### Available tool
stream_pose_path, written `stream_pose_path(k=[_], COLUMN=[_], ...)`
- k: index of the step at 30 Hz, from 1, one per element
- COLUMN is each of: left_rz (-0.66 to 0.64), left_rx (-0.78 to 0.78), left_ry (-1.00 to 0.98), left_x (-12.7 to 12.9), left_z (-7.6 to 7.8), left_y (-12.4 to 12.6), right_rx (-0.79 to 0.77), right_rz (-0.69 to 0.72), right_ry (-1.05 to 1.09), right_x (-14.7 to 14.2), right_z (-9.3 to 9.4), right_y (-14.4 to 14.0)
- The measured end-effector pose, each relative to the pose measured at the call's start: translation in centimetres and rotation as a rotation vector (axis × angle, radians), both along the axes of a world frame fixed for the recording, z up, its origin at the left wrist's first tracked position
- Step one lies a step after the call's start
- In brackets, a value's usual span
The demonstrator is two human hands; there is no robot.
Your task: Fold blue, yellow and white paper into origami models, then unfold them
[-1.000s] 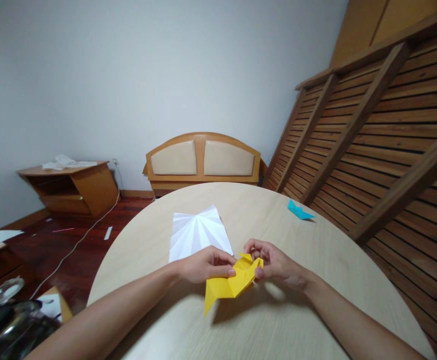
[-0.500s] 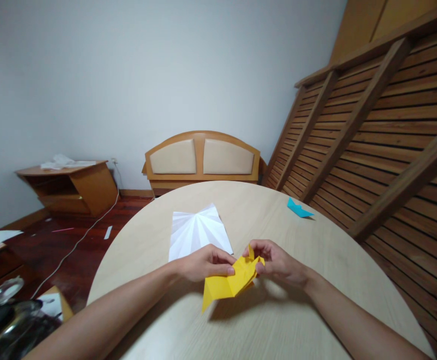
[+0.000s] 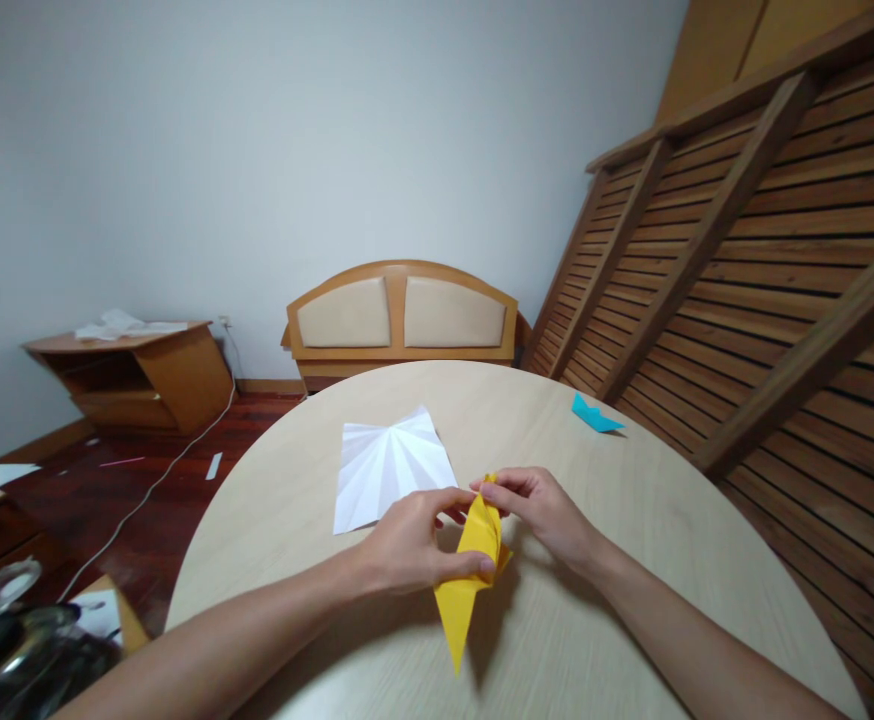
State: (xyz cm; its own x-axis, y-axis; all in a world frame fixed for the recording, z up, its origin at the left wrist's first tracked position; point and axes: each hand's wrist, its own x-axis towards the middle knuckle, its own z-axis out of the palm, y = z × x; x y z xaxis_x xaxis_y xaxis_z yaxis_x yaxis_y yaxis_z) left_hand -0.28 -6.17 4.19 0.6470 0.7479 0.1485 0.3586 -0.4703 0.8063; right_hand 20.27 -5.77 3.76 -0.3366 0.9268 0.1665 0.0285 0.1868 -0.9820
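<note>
A folded yellow paper (image 3: 471, 575) stands narrow and upright between my two hands above the round wooden table (image 3: 632, 560), with its long point hanging down toward me. My left hand (image 3: 411, 545) pinches its middle from the left, thumb across the front. My right hand (image 3: 538, 505) pinches its upper end with the fingertips. A creased white sheet (image 3: 388, 465) lies flat on the table just beyond my left hand. Further off to the right rests a small blue folded paper (image 3: 594, 415).
A wooden bench with padded back (image 3: 403, 320) stands behind the table. A slatted wooden frame (image 3: 744, 260) leans along the right side. A low wooden cabinet (image 3: 137, 375) is at the left wall, and a cable (image 3: 152, 490) crosses the dark floor. Glass items (image 3: 9, 640) sit at bottom left.
The yellow paper has been turned from lying wide and flat to standing narrow with its point down. Both hands shifted their grip and rose slightly.
</note>
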Motion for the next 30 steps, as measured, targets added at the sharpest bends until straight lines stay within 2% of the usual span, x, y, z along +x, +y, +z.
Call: stream_pose_path(k=[7, 10, 13, 16, 21, 26, 30], left_rz=[-0.068, -0.115, -0.049, 0.021, 0.072, 0.053, 0.014], left_rx=[-0.153, -0.104, -0.013, 0.007, -0.061, -0.143, -0.175], left_ry=[-0.188, -0.254, -0.272, -0.291, -0.400, -0.475, -0.497], left_x=[-0.4, -0.1, 0.2, 0.3, 0.5, 0.8, 0.9], left_z=[-0.5, -1.0, -1.8, -2.3, -1.7, -1.5, -1.7], left_y=[0.2, -0.3, -0.7, -0.7, -0.8, -1.2, -1.3], right_rx=[0.081, 0.039, 0.018, 0.029, 0.095, 0.238, 0.244], right_rz=[-0.202, -0.213, -0.221, -0.207, -0.052, -0.141, -0.105], right_ry=[0.143, 0.279, 0.384, 0.430, 0.347, 0.172, 0.088], right_x=[0.4, 0.4, 0.3, -0.2, -2.0, -3.5, -3.6], right_z=[0.2, 0.0, 0.1, 0.3, -0.2, -1.3, -1.3], right_y=[0.3, 0.4, 0.1, -0.4, -1.5, -2.3, -2.5])
